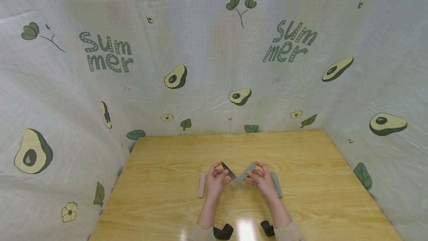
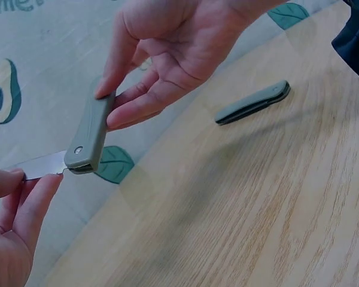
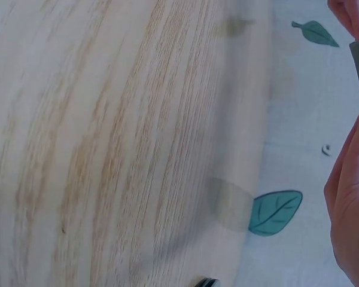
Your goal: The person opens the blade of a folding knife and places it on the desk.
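Observation:
A folding knife with a grey-green handle is held up over the table, its metal blade swung out at a wide angle, the two forming a V. My left hand pinches the blade between thumb and fingers; in the left wrist view the left fingertips are close to the pivot end. My right hand grips the far end of the handle. Beyond the right hand lies a second green folding knife, folded, on the table. A pink folded knife lies just left of my left hand.
The wooden table reaches back to a pale curtain printed with avocados and leaves, which also hangs along both sides. Black devices show near the wrists at the front. A light reflection shines on the tabletop between the forearms.

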`<state>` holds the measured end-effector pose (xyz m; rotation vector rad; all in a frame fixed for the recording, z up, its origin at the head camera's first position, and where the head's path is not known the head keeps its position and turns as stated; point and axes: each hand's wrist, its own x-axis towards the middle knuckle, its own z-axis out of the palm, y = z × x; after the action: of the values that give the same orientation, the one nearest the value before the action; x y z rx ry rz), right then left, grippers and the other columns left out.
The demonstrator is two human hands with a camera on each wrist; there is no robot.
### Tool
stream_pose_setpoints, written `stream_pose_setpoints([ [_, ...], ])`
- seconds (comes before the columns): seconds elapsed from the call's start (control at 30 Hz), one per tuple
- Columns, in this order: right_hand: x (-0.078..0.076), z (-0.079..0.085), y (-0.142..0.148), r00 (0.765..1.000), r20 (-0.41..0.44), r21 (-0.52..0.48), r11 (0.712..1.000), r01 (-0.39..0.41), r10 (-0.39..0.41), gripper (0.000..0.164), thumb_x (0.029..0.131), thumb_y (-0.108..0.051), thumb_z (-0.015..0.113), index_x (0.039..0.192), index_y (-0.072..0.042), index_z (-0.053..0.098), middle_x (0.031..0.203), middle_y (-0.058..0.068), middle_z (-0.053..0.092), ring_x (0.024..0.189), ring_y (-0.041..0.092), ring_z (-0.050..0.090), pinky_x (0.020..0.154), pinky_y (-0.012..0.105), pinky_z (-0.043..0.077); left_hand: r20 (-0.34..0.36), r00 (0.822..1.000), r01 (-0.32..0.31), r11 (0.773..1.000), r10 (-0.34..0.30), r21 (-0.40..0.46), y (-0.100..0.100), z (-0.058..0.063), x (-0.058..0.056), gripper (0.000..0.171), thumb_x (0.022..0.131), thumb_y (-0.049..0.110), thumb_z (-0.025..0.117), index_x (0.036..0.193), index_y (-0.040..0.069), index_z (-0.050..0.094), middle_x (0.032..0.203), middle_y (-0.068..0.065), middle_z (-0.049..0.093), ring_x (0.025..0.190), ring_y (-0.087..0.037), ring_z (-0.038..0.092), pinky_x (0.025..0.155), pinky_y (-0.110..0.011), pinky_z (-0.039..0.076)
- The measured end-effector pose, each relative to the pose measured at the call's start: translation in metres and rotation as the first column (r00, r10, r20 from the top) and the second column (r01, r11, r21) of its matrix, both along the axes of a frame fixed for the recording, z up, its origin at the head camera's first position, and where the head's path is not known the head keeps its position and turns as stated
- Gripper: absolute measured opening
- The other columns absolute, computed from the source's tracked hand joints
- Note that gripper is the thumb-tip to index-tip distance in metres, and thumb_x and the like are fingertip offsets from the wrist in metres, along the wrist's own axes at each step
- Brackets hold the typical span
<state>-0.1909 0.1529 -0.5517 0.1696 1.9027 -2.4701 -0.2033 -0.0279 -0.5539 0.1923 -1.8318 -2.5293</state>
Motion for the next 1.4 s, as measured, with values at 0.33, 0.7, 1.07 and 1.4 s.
stream_pose_setpoints([
  [0.33, 0.001, 0.001, -0.005, 0.996, 0.007, -0.118, 0.989, 0.089, -0.089, 0.045, 0.094, 0.005, 0.056, 0.132, -0.009, 0.036, 0.092, 0.006, 0.056, 0.086, 0.016, 0.065, 0.082, 0.033, 0.061, 0.019, 0.993, -0.115, 0.988, 0.114, 0.104, 0.007, 0.005, 0.002, 0.044, 0.093, -0.007, 0.057, 0.134, -0.004, 0.042, 0.095, -0.009, 0.049, 0.084, -0.017, 0.058, 0.078, -0.039, 0.061],
  [0.7, 0.001, 0.002, -0.014, 0.990, 0.032, -0.220, 0.966, 0.138, -0.134, 0.044, 0.097, 0.006, 0.051, 0.131, -0.008, 0.028, 0.094, 0.002, 0.053, 0.087, 0.012, 0.063, 0.088, 0.033, 0.058, -0.009, 0.984, -0.171, 0.955, 0.178, 0.242, 0.012, 0.001, 0.006, 0.043, 0.094, -0.009, 0.050, 0.132, -0.004, 0.031, 0.098, -0.013, 0.045, 0.092, -0.023, 0.061, 0.084, -0.041, 0.059],
  [1.07, 0.002, 0.003, -0.020, 0.984, 0.046, -0.310, 0.934, 0.177, -0.172, 0.040, 0.097, 0.005, 0.052, 0.125, -0.016, 0.031, 0.091, -0.001, 0.055, 0.086, 0.011, 0.064, 0.089, 0.033, 0.058, 0.021, 0.965, -0.255, 0.918, 0.261, 0.305, 0.023, 0.001, 0.010, 0.041, 0.096, -0.008, 0.047, 0.130, -0.001, 0.027, 0.104, -0.016, 0.042, 0.098, -0.028, 0.058, 0.092, -0.043, 0.056],
  [1.4, 0.003, -0.004, -0.023, 0.978, 0.079, -0.357, 0.911, 0.207, -0.192, 0.041, 0.097, 0.006, 0.050, 0.124, -0.014, 0.028, 0.091, -0.003, 0.056, 0.089, 0.012, 0.065, 0.090, 0.033, 0.058, 0.066, 0.953, -0.301, 0.900, 0.295, 0.315, 0.026, 0.000, 0.013, 0.043, 0.097, -0.007, 0.044, 0.134, 0.001, 0.024, 0.110, -0.019, 0.040, 0.109, -0.038, 0.056, 0.095, -0.043, 0.054],
])
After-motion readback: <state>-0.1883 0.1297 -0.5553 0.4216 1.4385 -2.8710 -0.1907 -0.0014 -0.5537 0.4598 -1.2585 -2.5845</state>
